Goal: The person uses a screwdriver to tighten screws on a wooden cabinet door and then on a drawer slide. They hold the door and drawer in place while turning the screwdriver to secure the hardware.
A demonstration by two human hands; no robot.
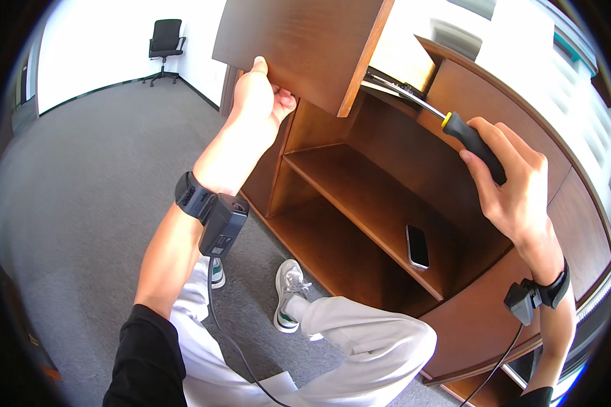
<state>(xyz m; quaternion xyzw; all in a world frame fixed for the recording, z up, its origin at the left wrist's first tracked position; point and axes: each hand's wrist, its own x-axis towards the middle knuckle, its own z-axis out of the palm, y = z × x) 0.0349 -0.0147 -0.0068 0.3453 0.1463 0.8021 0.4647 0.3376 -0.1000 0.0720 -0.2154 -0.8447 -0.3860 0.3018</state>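
My left hand (pixel 259 96) grips the lower edge of an open brown wooden cabinet door (pixel 295 44), thumb on its front face. My right hand (pixel 514 178) is shut on a screwdriver (pixel 470 138) with a black handle and a yellow collar. Its metal shaft points up and left into the cabinet's upper corner, toward a metal fitting (pixel 395 87) behind the door. The cabinet (pixel 468 88) is dark brown wood with open shelves.
A dark phone (pixel 417 246) lies flat on the middle shelf (pixel 360 197). My legs in light trousers and white sneakers (pixel 288 295) rest on grey carpet (pixel 95 176) before the cabinet. A black office chair (pixel 165 47) stands by the far white wall. Both wrists carry strapped devices with cables.
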